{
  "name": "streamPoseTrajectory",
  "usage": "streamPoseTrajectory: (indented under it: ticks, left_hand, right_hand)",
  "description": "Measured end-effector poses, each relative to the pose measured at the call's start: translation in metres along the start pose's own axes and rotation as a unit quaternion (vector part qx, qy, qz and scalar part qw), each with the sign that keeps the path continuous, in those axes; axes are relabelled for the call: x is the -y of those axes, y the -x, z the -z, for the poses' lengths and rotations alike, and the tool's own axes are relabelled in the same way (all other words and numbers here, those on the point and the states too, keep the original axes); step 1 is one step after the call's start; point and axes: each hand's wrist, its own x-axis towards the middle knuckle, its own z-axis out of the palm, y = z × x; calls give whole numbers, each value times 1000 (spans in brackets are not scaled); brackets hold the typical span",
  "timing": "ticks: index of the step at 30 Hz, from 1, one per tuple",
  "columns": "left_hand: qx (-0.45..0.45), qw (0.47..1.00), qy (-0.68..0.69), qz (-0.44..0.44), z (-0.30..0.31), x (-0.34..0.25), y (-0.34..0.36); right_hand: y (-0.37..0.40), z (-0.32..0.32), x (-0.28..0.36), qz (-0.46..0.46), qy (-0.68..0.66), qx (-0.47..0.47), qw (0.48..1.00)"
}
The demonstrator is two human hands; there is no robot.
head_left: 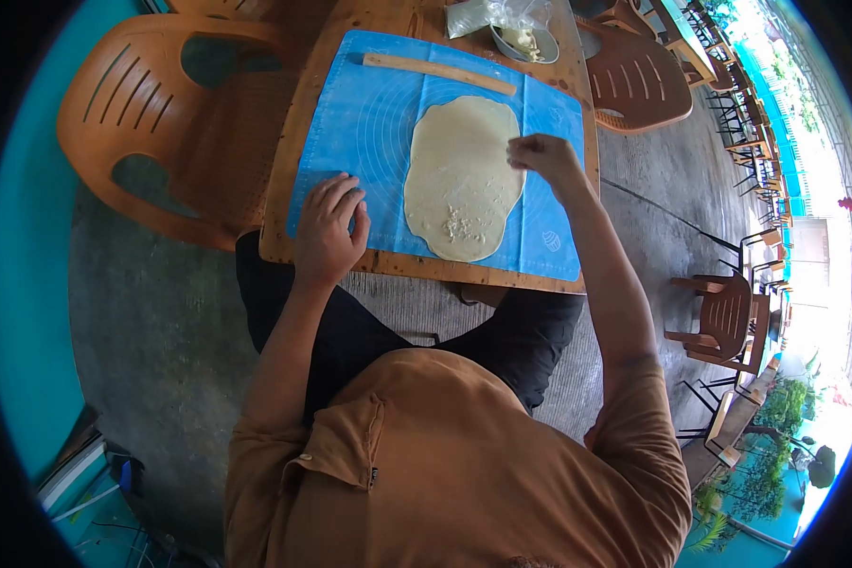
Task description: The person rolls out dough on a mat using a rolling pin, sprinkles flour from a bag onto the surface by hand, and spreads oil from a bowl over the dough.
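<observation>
A flattened oval sheet of pale dough [464, 170] lies on a blue silicone mat [360, 123]. Small white crumbs are scattered over its near end. My right hand [544, 159] hovers at the dough's right edge, its fingers pinched together; what they hold, if anything, is hidden. On the left part of the mat rests my left hand [331, 227], holding nothing, with its fingers loosely bent and the thumb apart. A wooden rolling pin [440, 72] lies across the far side of the mat, beyond the dough.
At the table's far right stand a bowl [550, 55] with pale pieces and a clear plastic bag [473, 15]. Brown plastic chairs flank the wooden table [279, 208], one at the left [151, 114] and one at the right [639, 80]. My legs are under the near edge.
</observation>
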Motion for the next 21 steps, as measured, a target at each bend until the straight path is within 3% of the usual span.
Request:
streamPoseTrajectory:
  ticks: [10,17,21]
  left_hand:
    - [9,1000,-11,2,0,0,-1]
    - [10,1000,-9,1,0,-1,-2]
    - [9,1000,-4,4,0,-1,-2]
  right_hand:
    - [-74,-23,27,6,-18,-20,1000]
    - [-68,-51,42,14,-46,27,998]
    - [-73,-61,35,31,-32,-13,999]
